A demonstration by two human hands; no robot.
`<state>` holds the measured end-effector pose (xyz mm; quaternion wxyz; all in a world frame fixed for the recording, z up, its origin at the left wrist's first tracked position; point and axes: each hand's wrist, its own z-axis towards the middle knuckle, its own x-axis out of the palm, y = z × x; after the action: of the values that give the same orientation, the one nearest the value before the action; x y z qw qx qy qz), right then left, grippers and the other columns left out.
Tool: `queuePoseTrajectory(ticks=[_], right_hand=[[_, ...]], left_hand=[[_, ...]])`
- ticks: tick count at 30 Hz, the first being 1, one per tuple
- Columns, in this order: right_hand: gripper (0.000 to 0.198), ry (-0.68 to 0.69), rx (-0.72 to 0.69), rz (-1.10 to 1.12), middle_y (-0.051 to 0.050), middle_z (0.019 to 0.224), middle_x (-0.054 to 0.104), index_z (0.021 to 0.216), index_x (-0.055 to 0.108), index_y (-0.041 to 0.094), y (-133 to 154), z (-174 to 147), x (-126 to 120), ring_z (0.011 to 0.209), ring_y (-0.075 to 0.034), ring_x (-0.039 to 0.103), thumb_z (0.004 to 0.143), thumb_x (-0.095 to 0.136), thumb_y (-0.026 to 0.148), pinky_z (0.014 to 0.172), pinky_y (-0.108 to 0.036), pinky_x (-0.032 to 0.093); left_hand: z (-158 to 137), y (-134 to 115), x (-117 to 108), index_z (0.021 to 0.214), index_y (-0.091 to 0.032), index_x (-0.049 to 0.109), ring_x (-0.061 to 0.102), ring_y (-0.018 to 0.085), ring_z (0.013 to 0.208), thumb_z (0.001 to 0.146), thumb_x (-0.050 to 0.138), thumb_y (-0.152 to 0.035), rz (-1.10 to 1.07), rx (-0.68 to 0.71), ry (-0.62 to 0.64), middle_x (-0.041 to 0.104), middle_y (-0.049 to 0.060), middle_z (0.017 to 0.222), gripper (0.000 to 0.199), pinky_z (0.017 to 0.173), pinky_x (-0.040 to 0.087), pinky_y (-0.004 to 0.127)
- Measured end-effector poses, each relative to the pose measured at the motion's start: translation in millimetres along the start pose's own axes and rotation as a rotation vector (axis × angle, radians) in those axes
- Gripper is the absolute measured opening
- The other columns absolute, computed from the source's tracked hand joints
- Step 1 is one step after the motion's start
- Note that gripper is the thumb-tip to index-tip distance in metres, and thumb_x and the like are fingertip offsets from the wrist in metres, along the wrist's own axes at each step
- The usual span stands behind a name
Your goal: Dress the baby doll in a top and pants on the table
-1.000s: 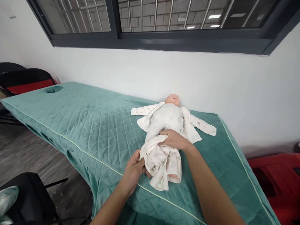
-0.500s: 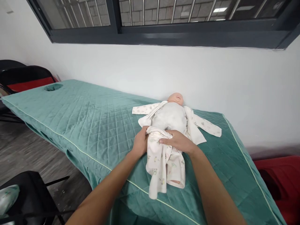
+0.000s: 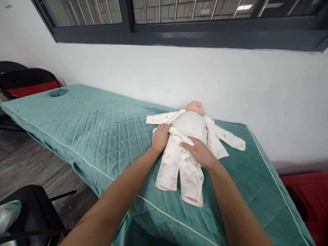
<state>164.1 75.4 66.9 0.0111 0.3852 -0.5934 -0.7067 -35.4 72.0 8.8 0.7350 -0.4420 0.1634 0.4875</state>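
A baby doll (image 3: 194,106) lies on its back on the green quilted bed cover (image 3: 107,136), its head toward the wall. Its white patterned jacket (image 3: 232,139) is spread open with both sleeves out to the sides, showing a white cloth-covered belly (image 3: 190,123). Patterned baby trousers (image 3: 171,160) cover both legs, with a little of the feet showing at the cuffs. My left hand (image 3: 161,137) is closed on the waistband at the doll's hip on the left. My right hand (image 3: 200,152) grips the trousers' waist on the other side, thumb on top.
A black chair (image 3: 30,212) with a white-and-green package (image 3: 9,215) stands at the lower left. More black chairs (image 3: 28,80) are behind the bed's far left end. A red plastic object (image 3: 307,194) sits at the right. The wall (image 3: 107,68) and window frame (image 3: 220,36) border the back.
My left hand has moved up along the doll's hip, pulling the waistband higher. The left trouser leg, which hung long and limp, is now drawn up over the leg.
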Motion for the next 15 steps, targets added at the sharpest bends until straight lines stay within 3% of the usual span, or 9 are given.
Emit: queuePoseTrajectory(ticks=[5, 12, 15], right_hand=[[0.033, -0.083, 0.013, -0.029, -0.005, 0.099, 0.072, 0.099, 0.067, 0.017, 1, 3, 4, 0.090, -0.023, 0.063, 0.088, 0.056, 0.046, 0.084, -0.032, 0.046], [0.036, -0.231, 0.021, -0.097, -0.008, 0.097, 0.070, 0.094, 0.064, 0.018, -1, 6, 16, 0.091, -0.024, 0.062, 0.091, 0.050, 0.051, 0.083, -0.033, 0.044], [0.041, -0.191, 0.015, -0.021, -0.006, 0.089, 0.069, 0.092, 0.063, 0.018, -2, 2, 16, 0.085, -0.023, 0.061, 0.089, 0.052, 0.058, 0.079, -0.032, 0.045]], left_hand=[[8, 5, 7, 0.107, -0.020, 0.062, 0.054, 0.022, 0.104, 0.090, 0.044, -0.007, 0.097, 0.029, -0.014, 0.064, 0.008, 0.109, 0.027, 0.089, 0.043, 0.031], [5, 3, 4, 0.104, -0.020, 0.062, 0.053, 0.022, 0.103, 0.092, 0.047, -0.012, 0.065, 0.058, 0.022, 0.063, 0.008, 0.110, 0.021, 0.088, 0.042, 0.032], [2, 0, 1, 0.101, -0.020, 0.061, 0.053, 0.022, 0.104, 0.090, 0.047, -0.010, 0.023, 0.069, 0.023, 0.062, 0.008, 0.110, 0.020, 0.089, 0.043, 0.031]])
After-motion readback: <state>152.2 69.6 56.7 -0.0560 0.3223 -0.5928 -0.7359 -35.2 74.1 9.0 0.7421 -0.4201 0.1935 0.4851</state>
